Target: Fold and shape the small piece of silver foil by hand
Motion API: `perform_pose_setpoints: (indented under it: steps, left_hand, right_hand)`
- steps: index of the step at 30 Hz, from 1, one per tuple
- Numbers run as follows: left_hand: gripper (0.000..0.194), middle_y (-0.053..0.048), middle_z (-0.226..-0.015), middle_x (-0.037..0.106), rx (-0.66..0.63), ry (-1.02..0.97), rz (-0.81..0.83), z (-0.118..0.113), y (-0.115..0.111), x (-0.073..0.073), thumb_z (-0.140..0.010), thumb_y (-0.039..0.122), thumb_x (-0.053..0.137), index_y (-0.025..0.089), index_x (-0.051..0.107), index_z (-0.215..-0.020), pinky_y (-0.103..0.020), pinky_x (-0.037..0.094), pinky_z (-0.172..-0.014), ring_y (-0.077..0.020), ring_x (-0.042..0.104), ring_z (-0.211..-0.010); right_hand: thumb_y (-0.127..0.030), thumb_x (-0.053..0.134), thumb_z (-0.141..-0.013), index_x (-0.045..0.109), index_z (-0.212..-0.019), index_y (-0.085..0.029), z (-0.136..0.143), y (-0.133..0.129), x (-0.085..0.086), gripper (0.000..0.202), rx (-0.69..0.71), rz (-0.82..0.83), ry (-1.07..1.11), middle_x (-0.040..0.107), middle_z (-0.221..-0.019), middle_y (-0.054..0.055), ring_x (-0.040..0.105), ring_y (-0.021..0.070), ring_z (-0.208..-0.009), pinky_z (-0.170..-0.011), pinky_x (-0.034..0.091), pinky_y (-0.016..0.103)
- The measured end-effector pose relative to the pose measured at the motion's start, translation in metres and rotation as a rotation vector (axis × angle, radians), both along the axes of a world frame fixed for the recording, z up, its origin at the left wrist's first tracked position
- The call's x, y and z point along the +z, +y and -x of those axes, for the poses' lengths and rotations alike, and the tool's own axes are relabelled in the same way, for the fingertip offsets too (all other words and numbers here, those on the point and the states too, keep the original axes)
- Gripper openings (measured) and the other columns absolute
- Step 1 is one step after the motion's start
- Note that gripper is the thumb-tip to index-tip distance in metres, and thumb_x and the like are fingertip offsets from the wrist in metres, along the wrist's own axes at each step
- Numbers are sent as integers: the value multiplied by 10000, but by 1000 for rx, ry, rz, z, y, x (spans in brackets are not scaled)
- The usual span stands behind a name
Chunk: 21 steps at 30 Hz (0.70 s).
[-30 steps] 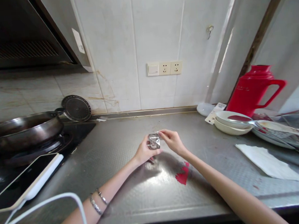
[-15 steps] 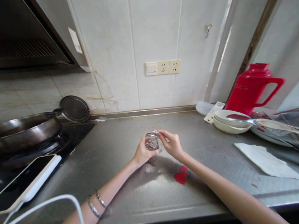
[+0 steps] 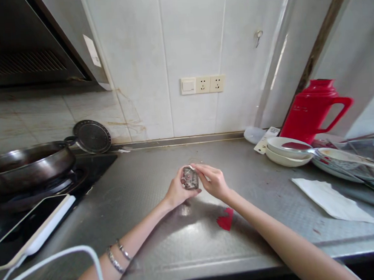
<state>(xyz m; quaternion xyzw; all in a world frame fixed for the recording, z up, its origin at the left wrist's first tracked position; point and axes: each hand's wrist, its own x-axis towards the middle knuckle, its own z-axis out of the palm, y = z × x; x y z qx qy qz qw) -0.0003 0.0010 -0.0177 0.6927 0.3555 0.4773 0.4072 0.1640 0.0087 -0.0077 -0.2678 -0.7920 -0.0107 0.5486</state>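
Note:
Above the middle of the steel counter (image 3: 168, 243) my two hands meet around a small silvery foil packet (image 3: 189, 178). My left hand (image 3: 177, 191) grips its left side and bottom. My right hand (image 3: 213, 181) pinches its top right edge with the fingertips. The packet looks crumpled and shiny; its contents cannot be made out. A small red scrap (image 3: 225, 219) lies on the counter just below my right wrist.
A dark wok (image 3: 25, 164) sits on the stove at left, with a phone (image 3: 29, 230) and white cable (image 3: 54, 260) in front. At right stand a red thermos jug (image 3: 313, 107), stacked bowls (image 3: 285, 152), plates with chopsticks (image 3: 351, 162) and a white paper napkin (image 3: 332, 200).
My hands have kept hold of the packet and closed in on it a little. The right fingers have moved over its top edge, and the packet looks more crumpled.

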Motion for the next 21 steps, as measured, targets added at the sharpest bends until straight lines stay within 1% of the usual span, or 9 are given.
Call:
perform_pose_setpoints:
  steps: [3, 5, 10, 12, 14, 16, 18, 21]
  left_hand:
    - [738, -66, -1083, 649, 24, -1, -13, 1, 3, -2, -582, 265, 818, 189, 443, -1213, -300, 503, -822, -202, 635, -936]
    - [734, -69, -1100, 646, 37, 12, -29, 1, 5, -3, -584, 270, 811, 188, 446, -1216, -300, 501, -830, -205, 631, -954]
    - [836, -75, -1110, 644, 95, 107, -37, 0, 3, -3, -539, 278, 836, 184, 437, -1268, -299, 496, -834, -207, 636, -944]
    - [867, -79, -1091, 649, 105, 143, -28, -1, 1, -2, -535, 280, 837, 172, 423, -1289, -311, 499, -823, -210, 639, -916]
    - [835, -82, -1096, 650, 73, 159, -48, -1, 0, 0, -555, 275, 822, 169, 427, -1283, -319, 499, -824, -217, 636, -926]
    - [770, -86, -1132, 639, 38, 165, -104, -1, -2, 3, -567, 244, 804, 173, 456, -1250, -327, 482, -869, -230, 619, -990]
    - [713, -88, -1161, 628, 31, 177, -148, -2, -4, 5, -564, 214, 793, 172, 490, -1208, -330, 463, -904, -240, 599, -1039]
    - [675, -66, -1084, 651, 66, 219, -130, -3, -6, 5, -562, 219, 794, 171, 520, -1178, -311, 479, -839, -227, 615, -967]
  right_hand:
    - [-142, 445, -927, 587, -1245, -232, 2, -6, 4, 360, 99, -95, -110, 699, -1125, 93, 630, 220, -1117, -916, 562, 376]
    - [-121, 436, -925, 567, -1265, -230, 1, -7, 7, 381, 129, -124, -175, 692, -1140, 97, 610, 218, -1148, -926, 558, 377]
    - [-113, 409, -930, 576, -1233, -225, -7, -1, 14, 363, 26, -114, -211, 704, -1094, 102, 641, 224, -1087, -910, 561, 403]
    - [-98, 401, -925, 582, -1211, -211, -7, -2, 15, 357, 13, -118, -229, 706, -1073, 112, 650, 230, -1065, -893, 565, 408]
    - [-76, 400, -914, 586, -1193, -197, -4, -7, 17, 357, 49, -143, -264, 706, -1061, 119, 645, 232, -1073, -886, 567, 396]
    - [-59, 403, -902, 597, -1168, -194, 0, -11, 18, 355, 112, -174, -304, 710, -1049, 113, 635, 229, -1095, -904, 560, 387]
    - [-59, 409, -899, 610, -1146, -192, 2, -13, 18, 344, 150, -193, -318, 714, -1041, 108, 632, 226, -1104, -927, 551, 383]
    - [-91, 420, -914, 612, -1156, -181, 0, -9, 15, 322, 103, -151, -263, 711, -1056, 120, 651, 221, -1071, -906, 564, 373]
